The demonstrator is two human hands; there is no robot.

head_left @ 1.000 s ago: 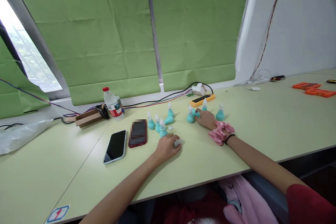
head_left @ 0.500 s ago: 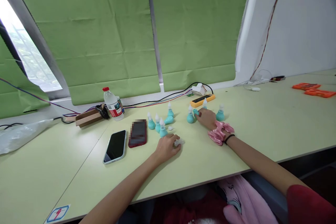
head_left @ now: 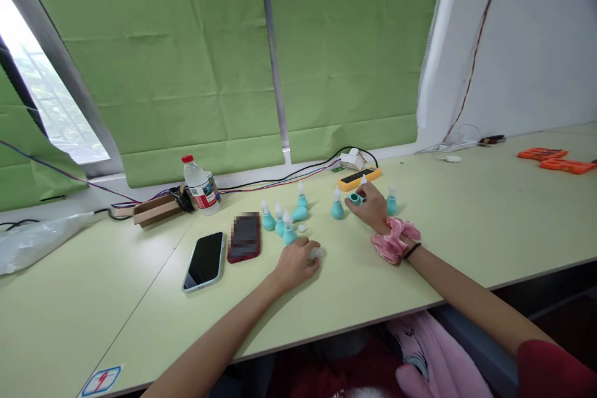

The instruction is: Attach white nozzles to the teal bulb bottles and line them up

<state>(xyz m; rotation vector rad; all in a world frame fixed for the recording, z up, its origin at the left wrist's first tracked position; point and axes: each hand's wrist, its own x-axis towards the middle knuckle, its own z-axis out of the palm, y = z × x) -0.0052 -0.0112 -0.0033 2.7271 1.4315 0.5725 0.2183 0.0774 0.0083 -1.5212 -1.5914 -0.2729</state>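
My left hand (head_left: 297, 263) rests on the table with its fingers curled round a clear plastic nozzle (head_left: 316, 253). Farther right, my right hand (head_left: 372, 206) grips a teal rubber bulb (head_left: 355, 198), whose round open mouth faces me. Just left of that hand a teal bulb syringe (head_left: 337, 205) stands upright with a clear tip on; another syringe (head_left: 392, 202) is to the right, and one behind is mostly hidden. Beyond my left hand several more bulb syringes (head_left: 289, 231) stand close together. Among them lie a teal bulb without a tip (head_left: 299, 214) and a small clear piece (head_left: 303, 228).
Left of my left hand lie a phone (head_left: 204, 262) and a dark red-edged phone-like slab (head_left: 244, 237). A bottle (head_left: 200, 186), a cardboard tray (head_left: 156, 210) and a yellow device (head_left: 359, 179) with cables line the back. Orange frames (head_left: 566, 165) lie far right.
My right hand has turned and drawn slightly right, so the bulb's open mouth now faces me. My left hand and the nozzle have stayed nearly in place.
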